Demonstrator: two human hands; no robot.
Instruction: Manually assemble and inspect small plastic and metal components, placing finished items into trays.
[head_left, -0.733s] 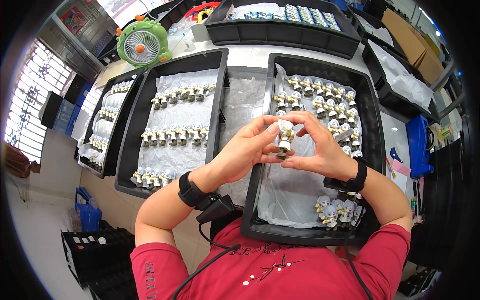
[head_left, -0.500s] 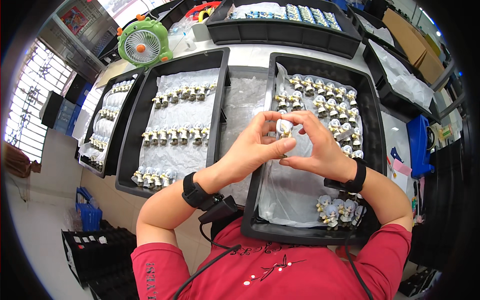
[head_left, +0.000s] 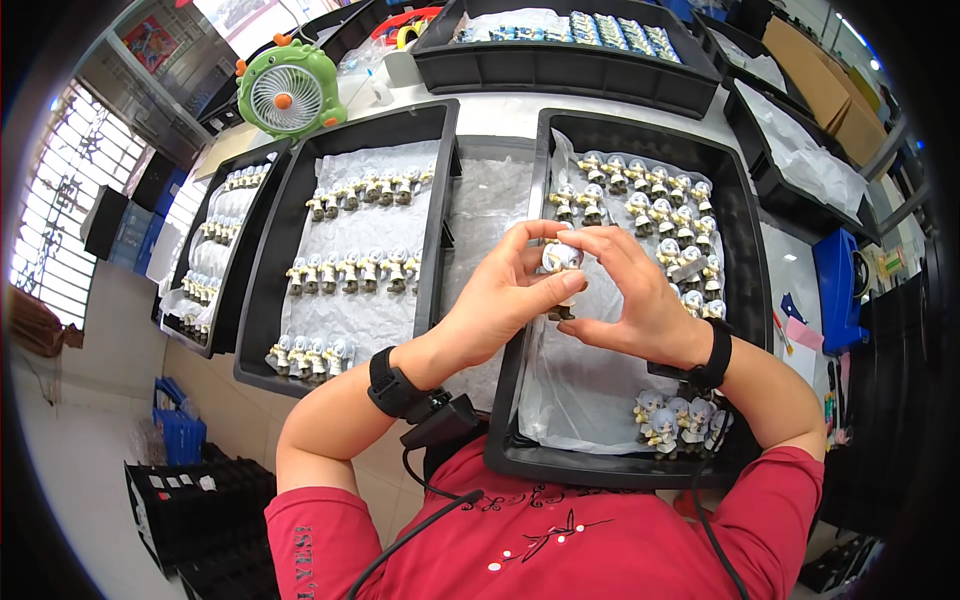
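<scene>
Now holding a little doll [head_left: 562,258] in the left hand [head_left: 490,312], up above the left side of a big black tray [head_left: 747,270]. Left fingers clamped on the doll, thumb across its middle. Right hand [head_left: 645,312] curved around the other side, fingertips by the doll's head and thumb near its feet; cannot tell if pinching or only close by. On white paper [head_left: 570,400] inside the tray, more dolls [head_left: 640,208] at the far right and a bunch [head_left: 662,425] near the close right corner.
</scene>
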